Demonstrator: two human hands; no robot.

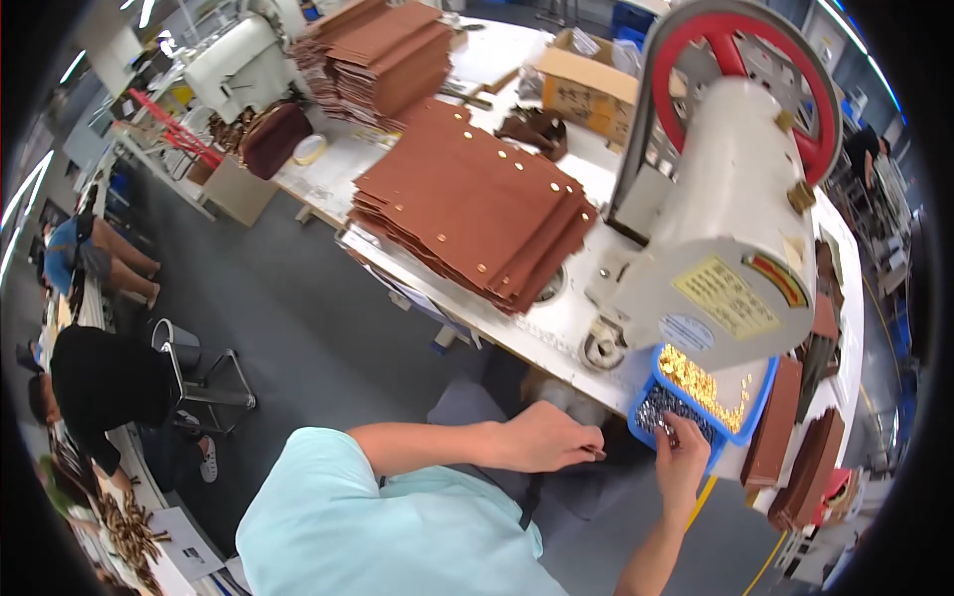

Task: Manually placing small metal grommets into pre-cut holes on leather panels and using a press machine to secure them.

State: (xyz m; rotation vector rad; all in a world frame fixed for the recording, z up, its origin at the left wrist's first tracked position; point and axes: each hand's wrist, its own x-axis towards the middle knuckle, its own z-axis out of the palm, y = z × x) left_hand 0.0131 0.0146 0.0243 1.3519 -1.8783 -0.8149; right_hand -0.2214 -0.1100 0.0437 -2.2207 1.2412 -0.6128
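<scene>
My left hand [545, 438] is closed in front of the table edge, with a small brown piece [595, 453] showing at its pinched fingertips. My right hand [682, 459] reaches over the dark metal pieces [664, 409] in the near part of a blue plastic tray [760, 392]. Its thumb and fingers are pinched together, with a small shiny bit between them. Gold-coloured metal pieces [693, 380] lie in the tray's other compartment. Beside the tray rises a cream press machine [686, 233] with a red-spoked wheel [730, 50].
Brown panels [462, 194] with gold studs lie stacked on the white table [323, 184], left of the machine. Farther back are another brown stack [383, 55], a tape roll [309, 150] and a cardboard box [586, 89]. Brown strips [807, 467] stand at the right. A person [109, 382] works at far left.
</scene>
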